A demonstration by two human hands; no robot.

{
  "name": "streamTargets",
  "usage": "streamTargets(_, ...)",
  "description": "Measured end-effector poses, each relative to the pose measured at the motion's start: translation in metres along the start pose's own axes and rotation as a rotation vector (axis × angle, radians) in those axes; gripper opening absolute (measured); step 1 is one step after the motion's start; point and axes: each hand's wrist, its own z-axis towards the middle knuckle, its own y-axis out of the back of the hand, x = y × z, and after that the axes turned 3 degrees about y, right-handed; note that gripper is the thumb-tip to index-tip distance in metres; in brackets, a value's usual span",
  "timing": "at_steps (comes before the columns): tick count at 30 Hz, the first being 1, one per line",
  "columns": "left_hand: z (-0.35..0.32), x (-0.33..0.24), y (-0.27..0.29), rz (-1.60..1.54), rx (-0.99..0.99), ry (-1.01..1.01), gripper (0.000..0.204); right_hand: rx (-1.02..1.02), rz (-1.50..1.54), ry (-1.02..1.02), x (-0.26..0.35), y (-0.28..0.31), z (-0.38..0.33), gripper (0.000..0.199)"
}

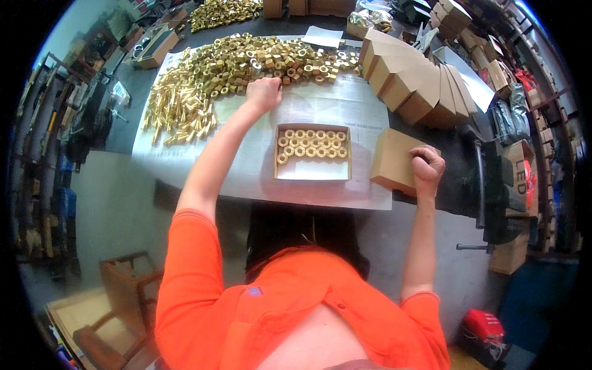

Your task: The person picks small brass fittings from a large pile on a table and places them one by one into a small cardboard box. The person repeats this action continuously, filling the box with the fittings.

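Upper centre of the frame, your left hand [264, 92] is clenched in the brass hex nuts [271, 58]: dense, hard, slippery, so scoop few. Your right hand [427, 165] grips the closed cardboard box [394, 157] mid-right.

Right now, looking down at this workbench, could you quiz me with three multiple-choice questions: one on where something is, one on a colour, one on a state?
1. Where is the left hand?
A. at the pile of nuts
B. inside the open box
C. on the stool

2. What colour are the nuts?
A. black
B. brass-gold
C. blue

3. How full is the open box?
A. heaped full
B. bare
C. partly filled

Answers: 1 A, its closed fingers rest at the pile's near edge. 2 B, they shine yellow. 3 C, rows of nuts cover only its far half, while the right hand rests on a closed carton.
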Motion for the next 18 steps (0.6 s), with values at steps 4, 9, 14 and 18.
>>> streamTargets(4, -0.004, 0.004, 0.002, 0.004, 0.031, 0.005, 0.025, 0.004, -0.021, 0.011, 0.003, -0.001, 0.0, 0.017)
streamTargets(9, -0.037, 0.007, 0.039, -0.106, 0.032, -0.037, 0.02, -0.019, 0.025, 0.037, 0.0, -0.001, -0.001, 0.017)
streamTargets(14, -0.096, -0.005, 0.078, -0.531, 0.056, -0.177, 0.016, -0.012, -0.023, 0.028, -0.002, -0.001, -0.003, 0.016)
streamTargets(18, -0.144, -0.044, 0.089, -0.393, 0.119, -0.382, 0.01, -0.013, -0.013, 0.049, 0.0, 0.001, -0.003, 0.015)
